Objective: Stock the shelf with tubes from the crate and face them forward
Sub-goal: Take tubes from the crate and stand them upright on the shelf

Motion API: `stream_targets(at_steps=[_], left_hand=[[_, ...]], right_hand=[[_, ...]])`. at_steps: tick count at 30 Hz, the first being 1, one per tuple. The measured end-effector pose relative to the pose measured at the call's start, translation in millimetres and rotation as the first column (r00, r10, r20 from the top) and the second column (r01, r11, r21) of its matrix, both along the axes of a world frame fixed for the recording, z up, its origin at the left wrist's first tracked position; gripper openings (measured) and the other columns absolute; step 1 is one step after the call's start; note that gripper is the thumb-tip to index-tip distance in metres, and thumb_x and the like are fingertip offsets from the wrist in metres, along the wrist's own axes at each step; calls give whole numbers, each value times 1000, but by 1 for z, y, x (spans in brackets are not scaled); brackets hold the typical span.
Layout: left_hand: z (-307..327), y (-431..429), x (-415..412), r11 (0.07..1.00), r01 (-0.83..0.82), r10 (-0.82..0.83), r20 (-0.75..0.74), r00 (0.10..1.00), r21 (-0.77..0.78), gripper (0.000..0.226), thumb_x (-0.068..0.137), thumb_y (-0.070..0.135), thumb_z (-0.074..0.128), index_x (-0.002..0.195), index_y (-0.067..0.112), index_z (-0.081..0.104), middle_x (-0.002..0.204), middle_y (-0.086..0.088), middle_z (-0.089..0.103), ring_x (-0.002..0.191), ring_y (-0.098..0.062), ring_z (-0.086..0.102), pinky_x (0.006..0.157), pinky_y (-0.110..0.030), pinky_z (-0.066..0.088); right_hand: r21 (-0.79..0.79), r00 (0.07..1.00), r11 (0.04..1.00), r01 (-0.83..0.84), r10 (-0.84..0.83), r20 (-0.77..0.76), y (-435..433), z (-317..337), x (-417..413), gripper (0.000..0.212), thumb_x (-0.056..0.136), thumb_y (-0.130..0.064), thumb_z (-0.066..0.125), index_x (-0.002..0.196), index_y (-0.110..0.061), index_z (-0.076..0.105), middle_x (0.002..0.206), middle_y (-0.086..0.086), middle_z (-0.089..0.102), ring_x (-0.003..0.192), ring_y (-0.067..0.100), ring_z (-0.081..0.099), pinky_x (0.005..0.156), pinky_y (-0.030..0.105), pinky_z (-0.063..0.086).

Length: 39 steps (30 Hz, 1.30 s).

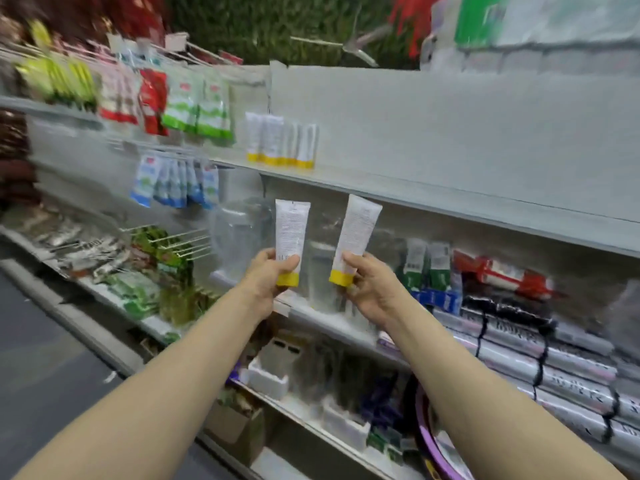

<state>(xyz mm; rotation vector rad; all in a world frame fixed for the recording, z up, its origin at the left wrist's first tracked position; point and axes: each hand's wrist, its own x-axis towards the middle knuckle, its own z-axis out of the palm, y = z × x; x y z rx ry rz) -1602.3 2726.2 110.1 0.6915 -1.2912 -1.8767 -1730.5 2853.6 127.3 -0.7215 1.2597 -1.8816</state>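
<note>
Two tubes are up in front of the shelving, one in each hand. The left hand (266,280) grips the left tube (291,230) near its yellow cap, fingers curled round it. The right hand (372,289) pinches the right tube (356,228) low down in the same way. Both tubes are cap-down, the left one upright, the right one tilted a little to the right. Both are held in the air below the shelf (450,192), not touching it. On that shelf, up and to the left, a row (282,140) of like tubes stands on its yellow caps near the back panel, with bare board to its right.

From where I stand, the sides turned toward the person carry fine print, so these look to be the backs. I'd say each tube wants a half turn about its long axis before it goes down. Then it should be set on its cap just beside the right end of the row, close enough to line up without knocking the neighbours, which look easy to topple. One at a time would be steadier than both together.

The crate is not in view. Lower down sits a white foam box (268,381) with something grey standing in it, and below that a cardboard box (239,427). Both are too blurred to tell their contents.
</note>
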Motion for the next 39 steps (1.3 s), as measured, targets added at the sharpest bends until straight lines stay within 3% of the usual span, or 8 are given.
stream_targets(at_steps=[6,12,16,21,23,27,34,39], left_hand=[[66,-106,-13,994,-72,65,-78,995,-79,38,88,1,66,120,16,52,103,-4,68,83,-18,64,74,-32,53],[134,-228,-54,970,-136,123,-75,990,-201,34,82,-2,71,107,16,54,106,-9,68,80,-19,67,66,-30,57],[159,-311,-78,942,-199,195,-44,980,-270,37,76,0,78,102,16,56,108,-10,70,92,-25,68,86,-39,56],[165,-390,-99,887,-233,260,14,965,-400,40,71,8,84,101,16,58,95,-4,69,74,-16,63,62,-26,47],[161,-420,-109,873,-206,248,38,968,-442,38,70,11,85,91,22,55,94,-5,70,77,-17,65,66,-27,48],[155,-469,-127,832,-118,199,93,976,-542,39,68,22,87,89,26,55,95,-4,71,87,-21,67,77,-33,50],[155,-521,-136,725,58,91,179,980,-686,43,70,27,86,100,25,57,88,5,69,81,-11,65,63,-25,42],[151,-541,-136,706,154,-10,207,978,-692,43,70,25,86,101,23,57,91,4,69,83,-12,65,65,-26,42]], right_hand=[[-121,999,993,-10,4,-50,-113,67,-11,10,92,-10,61,98,-17,64,81,3,65,71,17,60,68,34,50],[-157,993,987,28,-45,-105,-229,135,-57,17,90,-9,64,106,-15,66,90,3,71,82,18,65,76,37,53],[-122,972,989,79,-104,-212,-290,163,-101,30,89,-7,64,119,-11,63,104,4,72,93,21,66,74,34,54],[-64,937,973,221,-230,-263,-359,168,-138,31,88,-5,66,119,-8,64,112,9,71,91,20,67,77,36,55],[-40,914,954,297,-296,-278,-384,165,-147,29,87,-5,68,116,-6,65,112,10,71,90,21,67,82,39,54],[21,848,887,461,-433,-305,-421,152,-162,26,84,-7,73,109,-5,65,110,11,71,96,25,68,79,40,57],[174,665,686,707,-559,-495,-465,156,-158,30,72,-21,85,91,-13,63,104,8,70,96,27,67,81,43,56],[211,549,542,813,-596,-585,-487,160,-142,33,73,-27,84,94,-11,64,101,6,68,91,21,64,69,32,48]])
